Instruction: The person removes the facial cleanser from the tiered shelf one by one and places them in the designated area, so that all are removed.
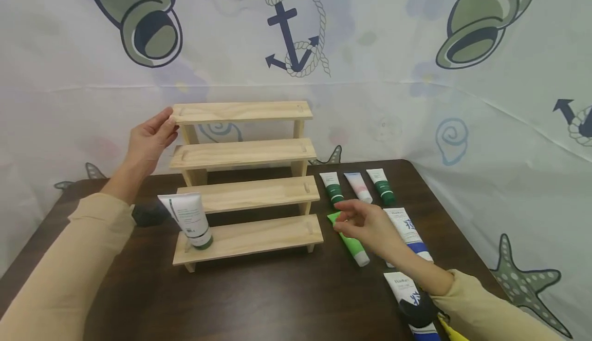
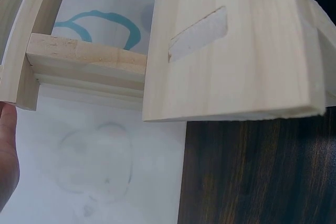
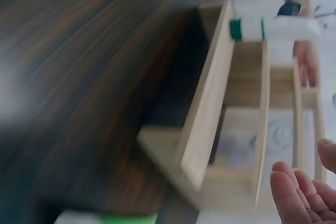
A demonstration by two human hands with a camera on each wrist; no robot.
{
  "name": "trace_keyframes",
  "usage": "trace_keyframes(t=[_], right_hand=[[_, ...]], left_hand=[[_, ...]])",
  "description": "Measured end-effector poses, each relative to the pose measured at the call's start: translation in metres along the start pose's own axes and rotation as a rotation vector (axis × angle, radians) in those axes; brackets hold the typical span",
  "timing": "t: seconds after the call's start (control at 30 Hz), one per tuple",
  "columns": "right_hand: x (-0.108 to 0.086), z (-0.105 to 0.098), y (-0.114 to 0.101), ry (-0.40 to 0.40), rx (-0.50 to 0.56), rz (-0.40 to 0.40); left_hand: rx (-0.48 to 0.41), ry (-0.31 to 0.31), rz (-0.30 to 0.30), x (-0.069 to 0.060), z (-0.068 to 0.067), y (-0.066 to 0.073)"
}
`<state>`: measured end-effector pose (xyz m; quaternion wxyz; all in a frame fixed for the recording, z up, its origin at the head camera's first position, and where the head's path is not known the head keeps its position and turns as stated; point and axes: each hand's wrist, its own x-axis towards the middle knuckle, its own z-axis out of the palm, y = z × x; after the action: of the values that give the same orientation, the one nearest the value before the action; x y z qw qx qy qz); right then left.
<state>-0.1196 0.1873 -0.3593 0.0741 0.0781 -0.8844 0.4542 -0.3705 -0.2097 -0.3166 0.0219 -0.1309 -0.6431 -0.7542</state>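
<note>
A four-tier wooden display rack (image 1: 250, 192) stands on the dark table. My left hand (image 1: 150, 135) grips the left end of its top board, and the left wrist view shows a finger (image 2: 8, 145) at that board's edge. On the lowest step, at the left end, a white tube with a green cap (image 1: 187, 218) stands on its cap. My right hand (image 1: 370, 225) hovers above a bright green tube (image 1: 353, 248), thumb and fingers loosely bent. Nothing is between them in the right wrist view, where the fingers (image 3: 294, 192) and thumb stand apart.
Right of the rack lie two green-and-white tubes (image 1: 331, 187) (image 1: 381, 184) with a pink-and-white tube (image 1: 358, 187) between them. White-and-blue tubes (image 1: 407, 230) (image 1: 400, 284) lie nearer me, partly under my right arm. Something yellow (image 1: 450, 328) shows at the bottom. A patterned cloth (image 1: 379, 99) hangs behind.
</note>
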Motion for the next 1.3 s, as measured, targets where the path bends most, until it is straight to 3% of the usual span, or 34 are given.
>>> trace_keyframes(t=[0.17,0.4,0.7,1.03,1.3], right_hand=[[0.019,0.032,-0.018,0.039,0.092,-0.074],[0.04,0.073,-0.036,0.068,0.304,-0.107],[0.056,0.117,-0.054,0.069,0.489,-0.161],[0.066,0.151,-0.072,0.009,0.629,-0.15],[0.074,0.173,-0.086,0.002,0.634,-0.176]], left_hand=[[0.066,0.01,-0.005,0.001,0.002,0.0],[0.084,0.007,-0.005,0.001,0.004,0.001],[0.067,0.017,-0.01,0.0,0.005,0.0],[0.09,0.029,-0.022,0.001,0.004,0.0],[0.074,0.04,-0.02,0.0,0.001,-0.001]])
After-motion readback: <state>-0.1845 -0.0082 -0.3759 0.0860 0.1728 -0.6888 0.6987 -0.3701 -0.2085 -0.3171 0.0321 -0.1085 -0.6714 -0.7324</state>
